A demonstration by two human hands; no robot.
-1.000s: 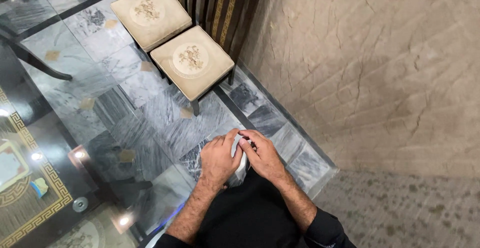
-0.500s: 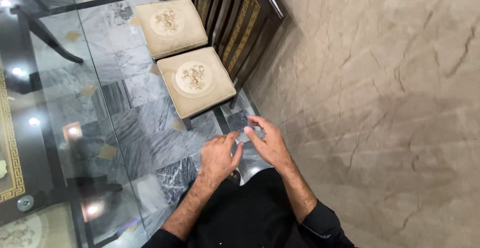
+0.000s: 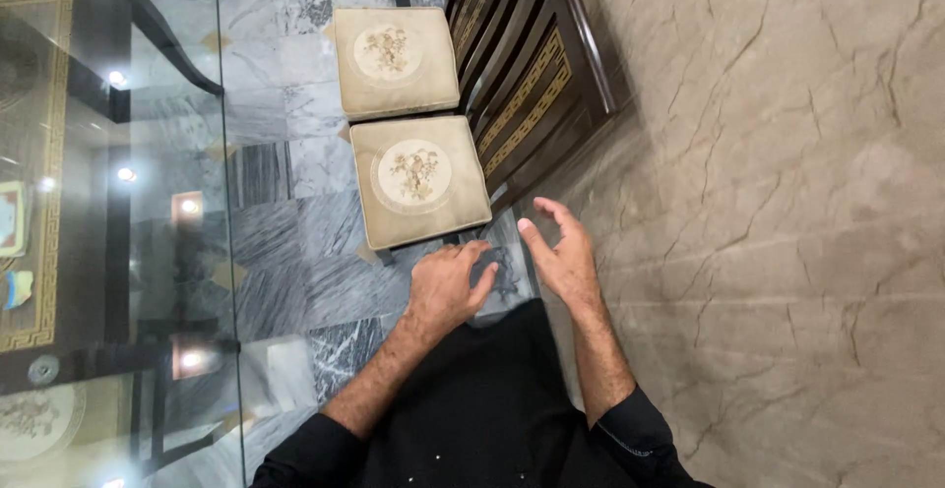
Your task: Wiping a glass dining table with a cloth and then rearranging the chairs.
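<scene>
Head camera, looking straight down at a person standing in a narrow gap between a glass table and a wall. Both bare hands are held out in front of the waist, over the floor.

The left hand [image 3: 445, 286] is palm down with the fingers spread and loose, gripping nothing. The right hand [image 3: 559, 252] is turned on edge, fingers slightly curled and apart, also empty. The two hands are near each other but not touching. Both forearms come out of black sleeves, and black clothing fills the bottom middle of the view.

Nearest to the hands is a dark wooden chair with a beige cushion [image 3: 420, 179] bearing a round flower pattern. The near edge of its seat lies just beyond the left fingertips; the hand does not seem to touch it. A second matching chair [image 3: 395, 60] stands directly behind the first, its seat edge against the first chair's far edge. Both chair backs [image 3: 532, 65], dark with gold trim, stand close to the beige marble wall [image 3: 787, 153] on the right.

The glass table [image 3: 118, 252] fills the left side, its long edge running top to bottom, with ceiling lights reflected in it. Grey marble floor tiles [image 3: 295, 242] show beneath.

Possible trouble, as a judgement: the space is tight, so a hip or elbow could knock the glass table's edge, and a chair pushed carelessly could scrape its back against the wall.

No containers can be made out.
</scene>
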